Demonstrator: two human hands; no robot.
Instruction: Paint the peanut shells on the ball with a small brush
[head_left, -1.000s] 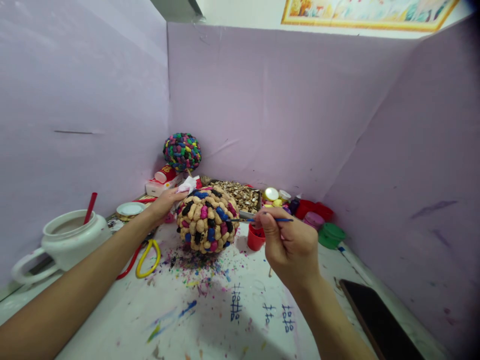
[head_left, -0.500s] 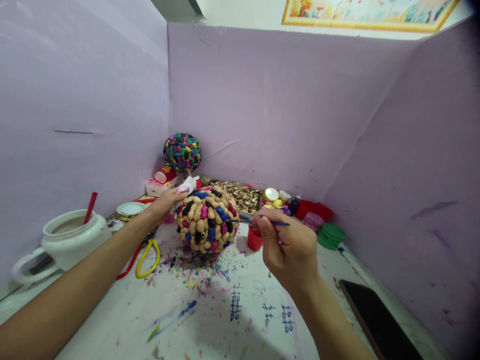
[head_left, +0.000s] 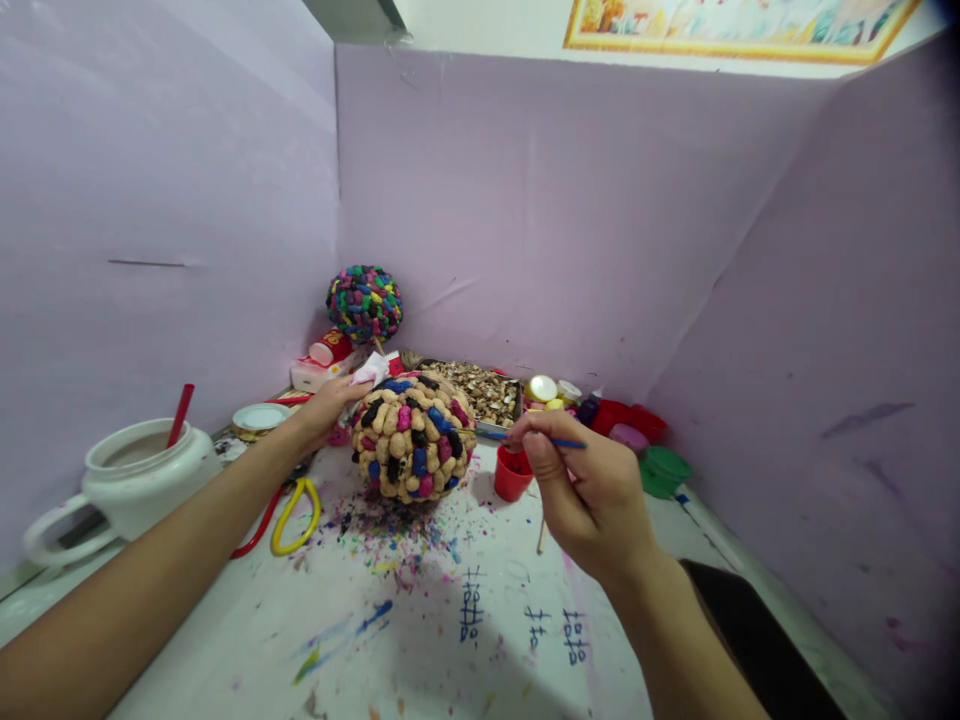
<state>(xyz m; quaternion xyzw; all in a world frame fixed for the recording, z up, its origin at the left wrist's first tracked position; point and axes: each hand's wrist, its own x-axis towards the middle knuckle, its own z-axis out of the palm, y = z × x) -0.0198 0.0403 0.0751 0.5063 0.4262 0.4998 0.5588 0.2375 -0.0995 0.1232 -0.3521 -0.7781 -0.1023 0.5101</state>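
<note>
A round ball covered in peanut shells (head_left: pixel 412 437), some painted black, blue and magenta, stands over the paint-flecked table. My left hand (head_left: pixel 330 408) is at its upper left side, its fingers closed round a crumpled white tissue (head_left: pixel 372 369) by the ball. Pinched in my right hand (head_left: pixel 581 480) is a thin blue paintbrush (head_left: pixel 566 443), its tip pointing left at the ball's right side. Whether the tip touches the shells I cannot tell. Just left of my right hand stands a small red cup (head_left: pixel 511 474).
A white mug (head_left: pixel 142 478), yellow-handled scissors (head_left: pixel 296 518) and a round lid (head_left: pixel 260 417) are at left. Behind are a multicoloured ball (head_left: pixel 364 304) and a tray of shells (head_left: pixel 480 392). Green (head_left: pixel 664 471) and red containers stand right; a black phone (head_left: pixel 757 640) lies front right.
My right hand and the brush have moved slightly right, and more of the red cup shows. The ball has turned or shifted a little, with my left hand still beside it.
</note>
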